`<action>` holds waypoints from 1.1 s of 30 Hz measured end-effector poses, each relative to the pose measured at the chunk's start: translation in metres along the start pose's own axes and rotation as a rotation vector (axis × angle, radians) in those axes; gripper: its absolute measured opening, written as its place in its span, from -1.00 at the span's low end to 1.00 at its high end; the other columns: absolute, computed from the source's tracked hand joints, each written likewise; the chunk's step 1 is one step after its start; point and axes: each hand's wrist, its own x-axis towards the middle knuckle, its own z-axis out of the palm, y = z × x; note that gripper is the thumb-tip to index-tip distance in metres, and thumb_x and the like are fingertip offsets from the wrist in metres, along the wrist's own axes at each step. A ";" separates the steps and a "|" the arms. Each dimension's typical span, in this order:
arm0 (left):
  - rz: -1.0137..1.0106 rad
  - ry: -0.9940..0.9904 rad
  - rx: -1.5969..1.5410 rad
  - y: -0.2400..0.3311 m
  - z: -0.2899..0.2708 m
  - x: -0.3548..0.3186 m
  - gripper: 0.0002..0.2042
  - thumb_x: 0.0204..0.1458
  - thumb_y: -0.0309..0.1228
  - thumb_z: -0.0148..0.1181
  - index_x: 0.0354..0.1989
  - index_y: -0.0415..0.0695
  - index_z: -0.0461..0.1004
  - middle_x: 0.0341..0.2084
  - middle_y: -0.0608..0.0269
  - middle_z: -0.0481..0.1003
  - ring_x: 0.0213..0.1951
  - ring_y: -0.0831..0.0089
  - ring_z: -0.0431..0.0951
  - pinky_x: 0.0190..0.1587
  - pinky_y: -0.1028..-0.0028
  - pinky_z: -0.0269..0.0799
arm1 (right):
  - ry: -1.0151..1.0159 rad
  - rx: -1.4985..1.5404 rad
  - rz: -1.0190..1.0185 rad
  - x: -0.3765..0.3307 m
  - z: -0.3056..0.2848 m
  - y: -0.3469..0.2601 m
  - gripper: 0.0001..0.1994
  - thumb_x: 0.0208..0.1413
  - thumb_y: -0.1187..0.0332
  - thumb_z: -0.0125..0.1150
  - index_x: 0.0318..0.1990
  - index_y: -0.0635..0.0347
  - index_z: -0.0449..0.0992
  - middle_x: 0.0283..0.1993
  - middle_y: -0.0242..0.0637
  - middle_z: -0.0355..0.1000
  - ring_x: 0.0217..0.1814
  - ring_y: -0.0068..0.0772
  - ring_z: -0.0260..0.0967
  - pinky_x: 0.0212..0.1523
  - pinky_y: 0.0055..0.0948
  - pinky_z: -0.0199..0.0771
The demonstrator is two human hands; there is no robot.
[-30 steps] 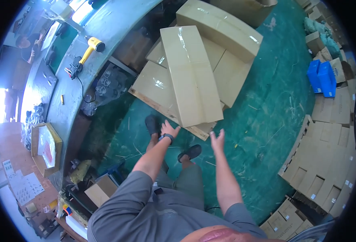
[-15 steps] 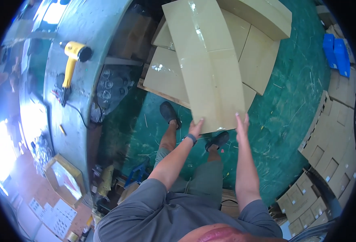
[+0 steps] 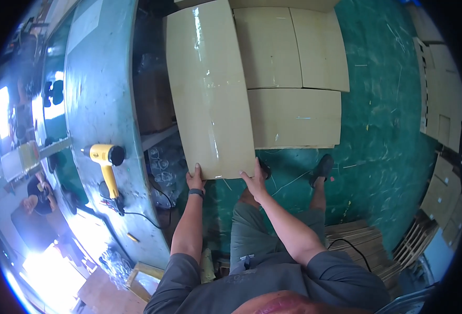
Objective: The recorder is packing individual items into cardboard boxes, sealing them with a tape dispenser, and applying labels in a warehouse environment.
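Note:
A long cardboard box (image 3: pixel 210 104) with clear tape along its middle stretches away from me, over the left side of a stack of cardboard boxes (image 3: pixel 299 118). My left hand (image 3: pixel 195 179) grips the near left corner, thumb on top and the other fingers hidden beneath. At the near right corner my right hand (image 3: pixel 255 179) holds the same box, its thumb toward the upper face and fingers along the side. Whether the far end rests on anything I cannot tell.
On the left, a metal-topped workbench (image 3: pixel 102 94) carries a yellow heat gun (image 3: pixel 108 162) with a black cord. Clear plastic items (image 3: pixel 163 167) sit under it. Flat cardboard (image 3: pixel 356 240) lies near my right side; more cartons (image 3: pixel 445 99) stand far right. Another person (image 3: pixel 41 196) is beyond the bench.
The long box has swung left and straightened, from slanting across the stack to lying along its left side. Both hands moved left with it, still gripping. My view and feet have shifted.

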 end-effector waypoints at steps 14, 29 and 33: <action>0.150 0.034 0.139 0.076 -0.008 0.058 -0.28 0.07 0.00 0.50 0.25 -0.21 0.35 0.02 0.03 0.55 -0.06 0.15 0.64 -0.13 0.12 0.65 | -0.060 -0.002 -0.122 0.024 0.052 -0.027 0.06 0.16 0.04 0.42 0.55 0.50 -0.15 0.60 0.26 -0.05 0.68 0.09 -0.12 0.62 -0.16 -0.07; 0.134 -0.044 0.117 0.076 0.006 0.045 -0.30 0.15 -0.08 0.45 0.30 -0.22 0.26 0.14 -0.01 0.45 0.11 0.05 0.55 -0.02 0.00 0.65 | 0.027 -0.153 -0.168 0.032 0.041 -0.046 0.02 0.19 0.06 0.38 0.53 0.53 -0.12 0.58 0.32 -0.06 0.66 0.18 -0.10 0.61 -0.14 -0.03; 0.101 -0.086 0.125 0.068 0.015 0.044 -0.11 0.14 -0.07 0.45 0.45 -0.22 0.00 0.29 -0.12 0.30 0.20 -0.05 0.49 0.06 -0.07 0.62 | 0.055 -0.055 -0.224 0.030 0.025 -0.020 0.00 0.19 0.08 0.38 0.56 0.41 -0.12 0.57 0.31 -0.04 0.61 0.20 0.02 0.55 -0.13 0.12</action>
